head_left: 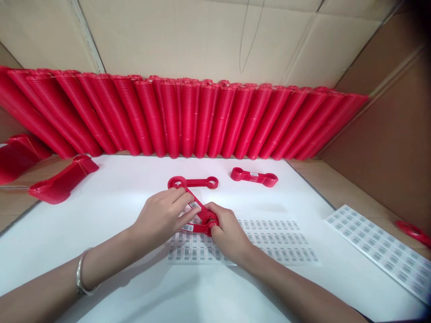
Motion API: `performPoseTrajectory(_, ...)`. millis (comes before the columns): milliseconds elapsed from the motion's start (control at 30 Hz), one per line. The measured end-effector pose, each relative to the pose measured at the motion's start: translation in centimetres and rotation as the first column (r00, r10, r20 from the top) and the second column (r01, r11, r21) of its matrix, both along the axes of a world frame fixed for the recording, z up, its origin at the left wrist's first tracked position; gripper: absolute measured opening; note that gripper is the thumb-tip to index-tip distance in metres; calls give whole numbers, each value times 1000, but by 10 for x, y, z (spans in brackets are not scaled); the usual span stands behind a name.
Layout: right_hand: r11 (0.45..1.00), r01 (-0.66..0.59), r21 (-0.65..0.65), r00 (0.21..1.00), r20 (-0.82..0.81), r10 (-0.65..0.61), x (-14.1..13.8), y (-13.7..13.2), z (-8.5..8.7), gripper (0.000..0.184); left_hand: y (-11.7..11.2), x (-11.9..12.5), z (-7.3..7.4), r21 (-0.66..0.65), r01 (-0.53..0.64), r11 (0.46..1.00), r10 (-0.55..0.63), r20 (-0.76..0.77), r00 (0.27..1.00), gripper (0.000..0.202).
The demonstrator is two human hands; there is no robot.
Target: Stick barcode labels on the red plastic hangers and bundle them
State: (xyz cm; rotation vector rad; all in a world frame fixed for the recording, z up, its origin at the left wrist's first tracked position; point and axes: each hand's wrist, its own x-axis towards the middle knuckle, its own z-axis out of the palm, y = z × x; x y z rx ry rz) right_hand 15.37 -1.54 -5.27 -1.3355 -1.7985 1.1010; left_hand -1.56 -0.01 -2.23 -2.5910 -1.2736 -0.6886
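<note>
My left hand (164, 216) and my right hand (226, 233) meet over a white table (101, 215). Both grip a flat red plastic piece with a ring at each end (202, 211). The left fingers pinch its middle, where a small white label sits. The right fingers close round its near ring end. More red pieces lie under and behind it, one reaching to a ring (212, 182). A sheet of barcode labels (269, 242) lies beneath the hands.
Long stacks of red pieces (188, 116) lean against the cardboard wall (202, 36) behind. A labelled piece (254, 176) lies farther back, a bundled stack (62, 179) at left, a second label sheet (380, 249) and a red piece (415, 232) at right.
</note>
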Motion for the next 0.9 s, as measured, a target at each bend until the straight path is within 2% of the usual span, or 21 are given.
performPoseTrajectory(100,1000,-12,16,1000,-15,13,-1,0,2,25,2,-1,-2,269,-2,963,34,-117,993,31)
performPoseTrajectory(200,1000,-23,18,999,-33,24,-1,1,4,27,6,-3,-1,319,-75,945,117,-114,987,44)
performPoseTrajectory(300,1000,-17,11,999,-33,18,0,1,6,28,11,-7,0,245,-131,961,151,-65,986,55)
performPoseTrajectory(467,1000,-9,-9,998,-58,9,2,2,6,30,14,-11,7,29,-159,987,156,94,983,29)
performPoseTrajectory(633,1000,25,-8,993,-112,-26,8,9,4,35,12,-14,17,-164,-136,977,168,198,966,18)
performPoseTrajectory(767,999,46,-29,990,-136,-50,12,13,4,37,13,-15,20,-224,-155,962,186,125,975,12)
performPoseTrajectory(900,997,37,-69,994,-97,-43,10,12,4,36,14,-15,19,-214,-171,962,169,-24,985,18)
